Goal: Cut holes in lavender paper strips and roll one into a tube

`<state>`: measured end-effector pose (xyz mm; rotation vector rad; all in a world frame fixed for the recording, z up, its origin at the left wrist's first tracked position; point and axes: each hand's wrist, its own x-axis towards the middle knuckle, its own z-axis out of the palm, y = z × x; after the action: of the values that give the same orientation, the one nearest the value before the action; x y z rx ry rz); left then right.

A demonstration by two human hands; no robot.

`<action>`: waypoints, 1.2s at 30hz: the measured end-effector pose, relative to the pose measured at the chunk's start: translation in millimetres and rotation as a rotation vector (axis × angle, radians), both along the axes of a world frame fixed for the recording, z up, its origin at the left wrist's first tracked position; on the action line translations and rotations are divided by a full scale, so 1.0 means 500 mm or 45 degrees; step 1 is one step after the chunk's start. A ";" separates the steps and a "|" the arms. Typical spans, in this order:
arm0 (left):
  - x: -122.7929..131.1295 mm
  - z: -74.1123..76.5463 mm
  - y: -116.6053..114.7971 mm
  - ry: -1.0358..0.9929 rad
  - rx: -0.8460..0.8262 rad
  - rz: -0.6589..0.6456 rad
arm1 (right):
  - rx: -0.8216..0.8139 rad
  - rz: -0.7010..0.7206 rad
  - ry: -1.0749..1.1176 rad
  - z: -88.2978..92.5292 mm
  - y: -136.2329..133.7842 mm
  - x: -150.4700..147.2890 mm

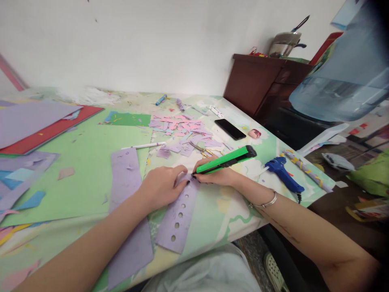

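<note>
My right hand [212, 172] is closed around a green utility knife [225, 159], its tip down at the far end of a narrow purple paper strip [182, 213]. A row of several round holes runs along this strip. My left hand [164, 184] holds the strip down beside the knife tip, fingers bent, thumb and forefinger on the paper. Under my left forearm lies a wider purple paper piece [126, 174]. Gold-handled scissors [202, 150] rest just beyond my right hand, partly hidden by it.
Pink and purple paper scraps [182, 125] lie beyond my hands, near a black phone [230, 129]. A blue glue gun [284, 174] and a decorated paper tube [306, 170] are at the right edge. A white pen [146, 145] and a red folder [88, 115] lie leftward. A water bottle [343, 89] stands right.
</note>
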<state>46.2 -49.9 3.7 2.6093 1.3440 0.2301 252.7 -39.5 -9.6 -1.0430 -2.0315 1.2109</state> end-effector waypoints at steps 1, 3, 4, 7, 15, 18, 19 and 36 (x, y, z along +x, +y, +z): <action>-0.001 -0.001 0.004 -0.041 -0.007 -0.008 | -0.008 0.006 -0.002 0.001 0.001 0.001; -0.001 0.001 0.010 -0.104 -0.037 -0.013 | -0.020 0.030 -0.003 0.003 0.003 0.001; -0.001 0.003 0.012 -0.125 -0.060 -0.003 | -0.018 0.045 -0.003 0.004 0.004 0.000; 0.001 0.007 0.016 -0.146 -0.139 0.042 | 0.003 0.077 0.004 0.007 0.009 -0.001; -0.004 0.004 0.022 -0.140 -0.200 -0.070 | -0.002 0.012 0.006 0.004 0.003 -0.009; -0.005 0.003 0.020 -0.098 -0.195 -0.045 | 0.023 -0.064 -0.019 0.000 -0.004 -0.014; -0.005 0.003 0.018 -0.076 -0.179 -0.026 | 0.022 -0.076 -0.023 -0.002 -0.006 -0.015; 0.004 0.010 -0.001 0.083 -0.036 -0.033 | -0.016 -0.120 -0.032 -0.006 -0.009 -0.018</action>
<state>48.2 -50.2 8.6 2.6303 1.3233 0.1227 243.7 -43.8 -12.6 -1.1521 -1.9728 1.1688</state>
